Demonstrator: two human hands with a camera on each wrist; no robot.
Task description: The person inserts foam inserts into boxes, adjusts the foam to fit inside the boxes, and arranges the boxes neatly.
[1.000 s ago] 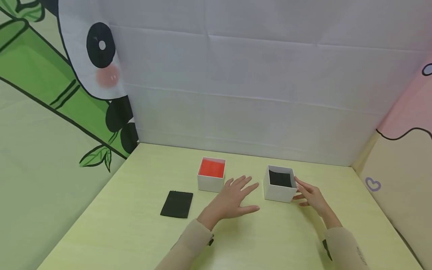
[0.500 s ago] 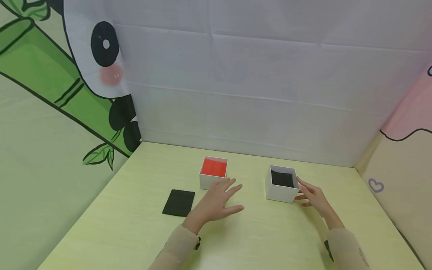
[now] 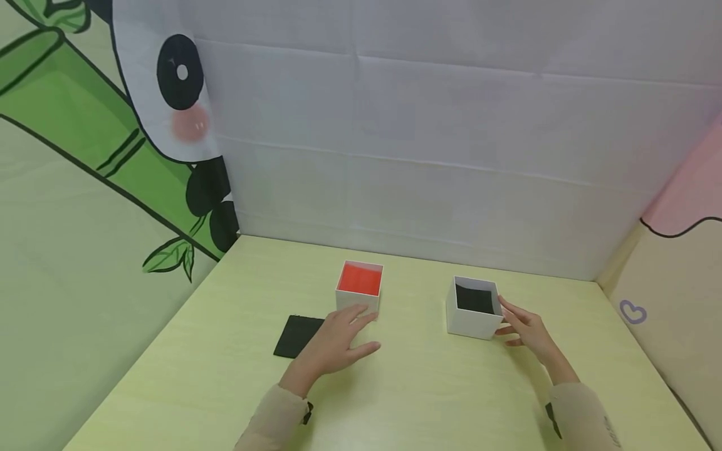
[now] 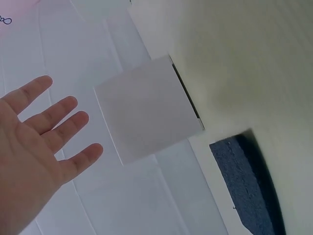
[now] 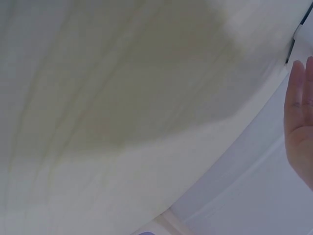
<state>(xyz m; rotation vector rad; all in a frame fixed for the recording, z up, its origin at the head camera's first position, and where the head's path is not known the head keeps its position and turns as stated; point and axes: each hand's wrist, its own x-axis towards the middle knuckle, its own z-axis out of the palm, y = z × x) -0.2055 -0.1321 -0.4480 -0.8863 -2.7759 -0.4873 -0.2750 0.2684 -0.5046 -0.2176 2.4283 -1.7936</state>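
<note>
My left hand [image 3: 333, 344], fingers spread, hovers in front of a white box [image 3: 345, 302] with a red sheet-like piece [image 3: 361, 279] inside. It partly covers a flat black square [image 3: 294, 337] on the table. In the left wrist view, the open palm [image 4: 29, 147] is apart from the box's side [image 4: 146, 112], and the black square [image 4: 244, 183] looks thick. On the right, my right hand [image 3: 530, 333] touches the side of another white box [image 3: 472, 324], which contains a black piece [image 3: 475, 299]. The right wrist view shows straight fingers [image 5: 294, 98] at its edge.
The pale yellow table [image 3: 429, 401] meets a white cloth backdrop [image 3: 417, 125] behind the boxes. A printed panda and bamboo cover the left wall [image 3: 68, 207]; a pink and cream wall [image 3: 682, 282] stands at the right.
My left hand has moved left, away from the gap between the boxes, and now overlaps the black square. The right hand stays at its box. The head view has shifted slightly.
</note>
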